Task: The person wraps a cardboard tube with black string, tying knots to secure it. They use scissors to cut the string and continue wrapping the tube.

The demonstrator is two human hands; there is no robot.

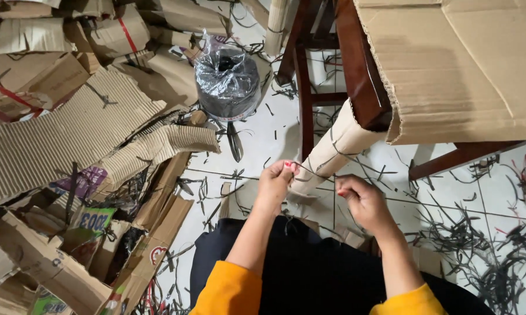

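Wrapped chair leg (333, 149) — long axis slanting, foot toward left hand (274, 181); both hands pinch black cord (318, 174) — right hand (362, 201) near.

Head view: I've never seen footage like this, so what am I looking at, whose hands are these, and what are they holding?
This single picture comes from a camera on a person's head, looking down at their own two bare hands. The left hand pinches a thin dark string against the end of a rolled tube of corrugated cardboard, which leans up to a wooden chair. The right hand pinches the same string nearby. On the white floor lie flattened cardboard pieces, a plastic-wrapped spool of dark twine, scissors and dark string scraps. A big cardboard sheet covers the chair.
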